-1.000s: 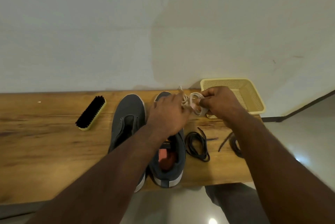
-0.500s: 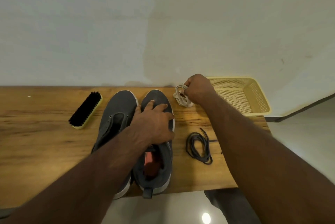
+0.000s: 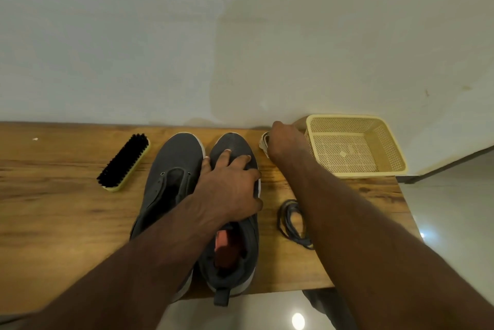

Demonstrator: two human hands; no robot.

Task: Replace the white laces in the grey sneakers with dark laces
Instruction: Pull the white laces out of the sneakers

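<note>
Left hand lies palm down on the right sneaker, its fingers spread and nearly straight over the toe and throat, pressing rather than clutching. Right hand reaches to the far edge of the tabletop, fingers curled round a bunch of white laces that shows at its left side, close to the wall and just beside the basket.

Both grey sneakers stand side by side, toes toward the wall; the left sneaker touches the right one along its side and shows bare eyelets. An orange-red lining is visible in the right sneaker's opening. Dark laces lie coiled on the wood to the right of the sneakers, partly hidden under the right forearm.

Warm brown wood grain covers the tabletop, which meets a plain pale wall at the back. Glossy light floor shows to the right and below the near edge. A black-bristled brush with a yellow back lies left of the sneakers, apart from them.

The cream perforated basket sits at the far right corner; nothing can be made out inside but its patterned base.
</note>
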